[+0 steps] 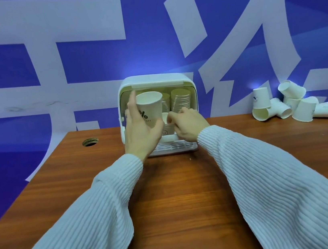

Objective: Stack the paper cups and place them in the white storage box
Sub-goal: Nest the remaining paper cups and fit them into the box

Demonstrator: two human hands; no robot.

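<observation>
The white storage box (190, 84) stands open at the far middle of the wooden table, with stacks of paper cups (180, 101) inside it. My left hand (142, 130) holds an upright paper cup (149, 107) with black print in front of the box's opening. My right hand (189, 124) grips a smaller paper cup (167, 125) just to its right, at the box's front lip. A heap of several loose white paper cups (294, 101) lies at the far right of the table against the wall.
The wooden table (179, 196) has a round cable hole (90, 141) at its far left. A blue wall with large white characters rises directly behind the box and the cup heap. Both my ribbed white sleeves reach across the table's middle.
</observation>
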